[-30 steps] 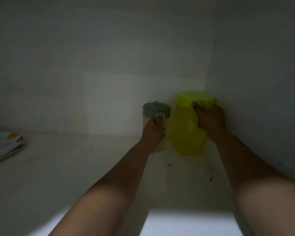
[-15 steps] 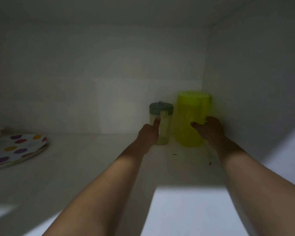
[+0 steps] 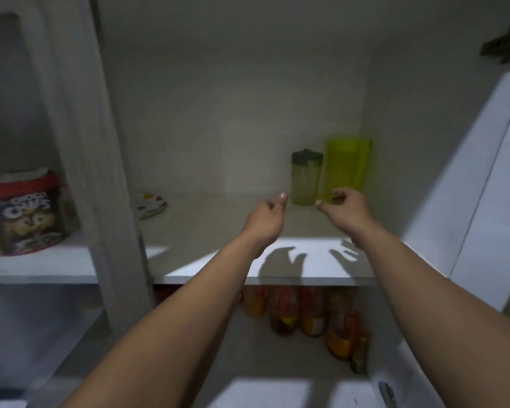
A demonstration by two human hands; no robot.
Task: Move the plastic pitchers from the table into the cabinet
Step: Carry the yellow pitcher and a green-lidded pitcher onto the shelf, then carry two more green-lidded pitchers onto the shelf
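Note:
Two plastic pitchers stand upright side by side at the back right corner of the cabinet shelf [image 3: 218, 254]. The smaller pitcher [image 3: 305, 179] is clear with a dark green lid. The taller one [image 3: 348, 167] is bright yellow-green and stands against the right wall. My left hand [image 3: 267, 216] hovers in front of the small pitcher, fingers loosely curled, holding nothing. My right hand [image 3: 345, 210] hovers in front of the yellow-green pitcher, fingers apart and empty. Neither hand touches a pitcher.
A plate with coloured dots [image 3: 149, 204] lies at the shelf's back left. A cereal tub [image 3: 27, 213] sits in the left compartment behind a vertical divider [image 3: 100, 172]. Bottles and jars [image 3: 309, 316] stand on the lower shelf. The open cabinet door [image 3: 483, 187] is at the right.
Both hands have let go of the pitchers and drawn back toward me. The view has pulled out of the cabinet, showing the shelf edge and lower shelf.

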